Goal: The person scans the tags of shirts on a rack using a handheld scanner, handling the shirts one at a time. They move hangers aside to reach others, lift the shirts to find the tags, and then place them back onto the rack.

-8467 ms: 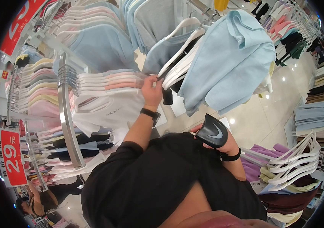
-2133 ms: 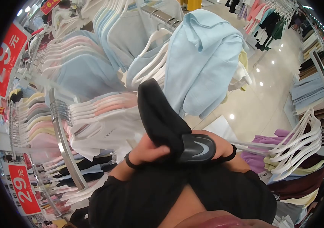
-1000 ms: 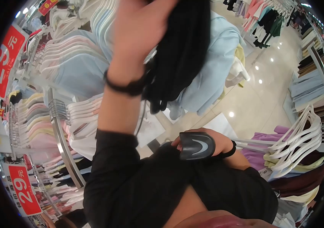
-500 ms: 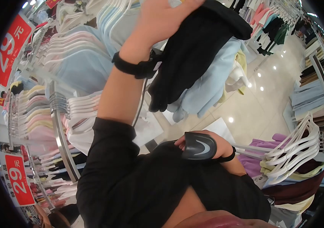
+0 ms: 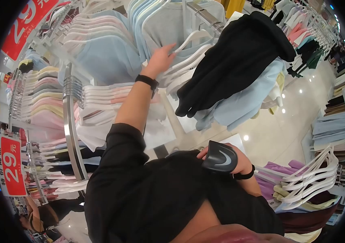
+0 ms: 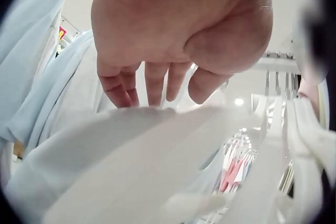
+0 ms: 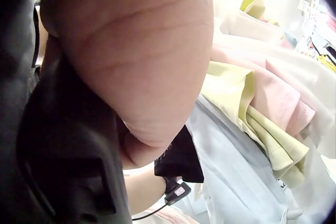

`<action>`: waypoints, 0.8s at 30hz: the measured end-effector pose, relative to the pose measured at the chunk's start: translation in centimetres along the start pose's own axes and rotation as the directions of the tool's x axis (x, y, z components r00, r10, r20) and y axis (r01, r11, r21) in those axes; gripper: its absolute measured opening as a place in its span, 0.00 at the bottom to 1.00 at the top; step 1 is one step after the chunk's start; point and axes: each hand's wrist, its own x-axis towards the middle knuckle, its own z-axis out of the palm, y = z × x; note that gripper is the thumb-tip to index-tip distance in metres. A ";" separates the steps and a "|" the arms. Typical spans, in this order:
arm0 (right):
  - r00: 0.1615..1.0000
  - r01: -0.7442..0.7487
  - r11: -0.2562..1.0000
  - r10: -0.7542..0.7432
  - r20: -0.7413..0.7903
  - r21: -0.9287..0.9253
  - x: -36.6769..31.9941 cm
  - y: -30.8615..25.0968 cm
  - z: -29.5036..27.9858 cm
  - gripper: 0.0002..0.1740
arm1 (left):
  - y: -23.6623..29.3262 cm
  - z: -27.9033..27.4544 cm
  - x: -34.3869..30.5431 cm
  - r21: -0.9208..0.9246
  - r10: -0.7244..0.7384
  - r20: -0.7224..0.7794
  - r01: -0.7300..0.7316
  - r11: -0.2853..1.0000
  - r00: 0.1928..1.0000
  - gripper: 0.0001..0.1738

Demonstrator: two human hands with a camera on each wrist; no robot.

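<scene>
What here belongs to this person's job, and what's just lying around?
Apparently in use:
left hand near a white hanger
right hand holding a swoosh-marked dark object
black garment, draped nearby

Just around:
red price sign
purple clothes
folded blue stack

2 red signs point(image 5: 12, 165): "29元", "SALE"; black handheld piece point(image 5: 217, 158): swoosh.

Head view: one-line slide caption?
Left hand at the white hangers, beside a black garment draped over a light-blue one.
</scene>
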 end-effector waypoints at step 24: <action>0.992 -0.123 0.988 0.120 -0.034 -0.099 0.2 -1.0 1.3 0.28 | -0.1 2.7 -7.4 -0.327 -0.155 -0.256 0.065 0.943 0.954 0.16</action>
